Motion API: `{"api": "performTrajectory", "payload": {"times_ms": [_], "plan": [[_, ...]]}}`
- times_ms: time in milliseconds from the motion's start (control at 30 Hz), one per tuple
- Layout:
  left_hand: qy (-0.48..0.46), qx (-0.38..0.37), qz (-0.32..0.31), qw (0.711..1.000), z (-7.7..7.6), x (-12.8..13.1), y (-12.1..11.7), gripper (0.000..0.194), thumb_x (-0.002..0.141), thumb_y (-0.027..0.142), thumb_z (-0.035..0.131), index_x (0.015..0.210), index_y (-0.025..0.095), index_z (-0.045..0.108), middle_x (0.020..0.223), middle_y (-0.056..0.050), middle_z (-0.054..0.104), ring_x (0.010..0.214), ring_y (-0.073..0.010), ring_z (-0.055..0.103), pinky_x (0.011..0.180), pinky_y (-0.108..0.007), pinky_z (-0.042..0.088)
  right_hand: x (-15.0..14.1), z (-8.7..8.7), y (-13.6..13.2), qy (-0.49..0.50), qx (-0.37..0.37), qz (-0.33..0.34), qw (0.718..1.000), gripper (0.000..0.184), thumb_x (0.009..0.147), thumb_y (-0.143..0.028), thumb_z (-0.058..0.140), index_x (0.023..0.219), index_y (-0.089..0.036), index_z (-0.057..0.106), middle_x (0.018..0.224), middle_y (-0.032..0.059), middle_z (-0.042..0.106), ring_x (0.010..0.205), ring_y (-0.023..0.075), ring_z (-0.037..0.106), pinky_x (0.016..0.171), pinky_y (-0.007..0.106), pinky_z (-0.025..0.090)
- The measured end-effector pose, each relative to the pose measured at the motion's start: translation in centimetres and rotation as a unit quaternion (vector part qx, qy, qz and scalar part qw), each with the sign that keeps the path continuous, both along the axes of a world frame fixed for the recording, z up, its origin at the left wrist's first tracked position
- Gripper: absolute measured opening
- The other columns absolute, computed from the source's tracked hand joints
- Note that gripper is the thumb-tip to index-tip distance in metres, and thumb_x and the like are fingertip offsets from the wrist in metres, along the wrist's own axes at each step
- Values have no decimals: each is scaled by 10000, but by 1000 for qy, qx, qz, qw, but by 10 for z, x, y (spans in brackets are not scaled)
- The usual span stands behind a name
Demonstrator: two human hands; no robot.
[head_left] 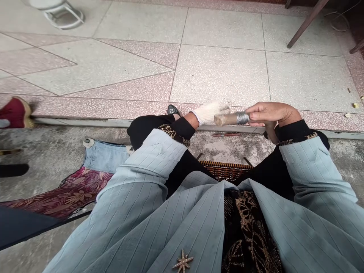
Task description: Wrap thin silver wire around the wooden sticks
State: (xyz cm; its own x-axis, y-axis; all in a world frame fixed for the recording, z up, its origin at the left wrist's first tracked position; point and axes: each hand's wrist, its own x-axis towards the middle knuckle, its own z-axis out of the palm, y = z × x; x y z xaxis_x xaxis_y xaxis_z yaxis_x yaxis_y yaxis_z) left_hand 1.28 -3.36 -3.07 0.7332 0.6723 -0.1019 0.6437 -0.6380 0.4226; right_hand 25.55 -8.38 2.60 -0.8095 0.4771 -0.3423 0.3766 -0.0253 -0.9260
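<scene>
Head view: I see the right hand [265,112] pinching the wire-wrapped stick [227,119] by its silver end — its tan end is at the gloved left hand [211,113], whose grip I can't make out. Pale floor tiles [222,72] spread beyond.

Landmark: one woven seat [224,171], brown with a yellow-striped edge, which lay beneath me. Around the seat I had rough grey concrete [247,151]. Beyond it: tiled flooring [222,72], pale with pinkish bands. Far beyond it, left: one white stool [54,3], partly cut off. Far beyond it, right: a brown wooden leg [307,24] and a loop of thin cable [339,22]. Right of it, on the tiles: small yellowish scraps [355,105]. Left of it, I counted pale blue denim [106,156] adjoining burgundy floral fabric [76,185]; farther left, one red shoe [15,112], tan-soled.
</scene>
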Motion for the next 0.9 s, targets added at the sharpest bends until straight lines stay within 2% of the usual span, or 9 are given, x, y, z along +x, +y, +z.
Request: {"api": "performTrajectory", "payload": {"times_ms": [67,133,300,467,567,633,733,833,900], "plan": [[25,-4,-40,999,2,-2,3,416,988,356,375,1018,148,734,772,-31,675,650,-146,551,587,-239,347,-3,-6,2,-42,-11,62,997,480,939,-597,524,745,-157,533,610,-35,455,526,75,402,523,227,339],[47,11,-28,998,5,-4,3,456,1001,394,339,1068,151,719,825,-59,691,690,-164,583,609,-262,338,-5,-13,5,-100,-7,97,990,479,931,-601,530,743,-161,536,596,-40,452,523,79,397,515,229,314],[86,33,-16,996,13,-3,-4,449,999,380,339,1134,149,699,901,-88,708,795,-193,630,666,-286,352,-4,-25,11,-209,35,95,973,495,913,-622,520,709,-171,536,577,-27,470,524,98,407,532,254,316],[77,43,-66,994,14,-1,-11,410,995,336,333,1043,141,690,903,-91,687,767,-183,606,662,-294,345,-9,-35,17,-371,129,14,919,438,879,-585,565,751,-171,629,627,33,560,569,142,467,568,295,335],[51,9,-81,995,9,0,-13,387,988,332,340,989,147,680,901,-79,673,747,-168,585,666,-285,352,-12,-40,22,-411,199,-120,882,406,858,-564,602,802,-167,667,744,97,613,678,200,532,619,330,362],[26,-36,-55,997,5,1,-13,378,984,343,343,974,149,668,878,-61,666,739,-157,575,671,-272,361,-12,-40,25,-380,225,-232,867,417,862,-576,602,822,-164,651,752,106,602,697,209,530,620,331,369],[-19,-94,-39,995,3,3,-14,395,986,373,332,956,144,652,829,-39,648,713,-143,550,671,-257,370,-11,-31,22,-201,188,-363,890,465,884,-635,556,870,-173,604,674,57,549,600,160,472,546,290,371],[-39,-109,-41,992,4,4,-15,409,981,392,335,946,137,653,797,-35,624,699,-143,527,669,-258,370,-12,-15,14,6,113,-400,909,554,882,-736,467,893,-191,566,624,7,488,504,117,410,463,255,364],[-32,-104,-39,993,7,5,-16,405,975,381,341,947,134,661,791,-37,618,695,-146,522,668,-263,368,-15,-5,8,77,81,-386,916,590,863,-773,450,879,-194,559,608,-9,463,475,102,397,431,242,364]]}}
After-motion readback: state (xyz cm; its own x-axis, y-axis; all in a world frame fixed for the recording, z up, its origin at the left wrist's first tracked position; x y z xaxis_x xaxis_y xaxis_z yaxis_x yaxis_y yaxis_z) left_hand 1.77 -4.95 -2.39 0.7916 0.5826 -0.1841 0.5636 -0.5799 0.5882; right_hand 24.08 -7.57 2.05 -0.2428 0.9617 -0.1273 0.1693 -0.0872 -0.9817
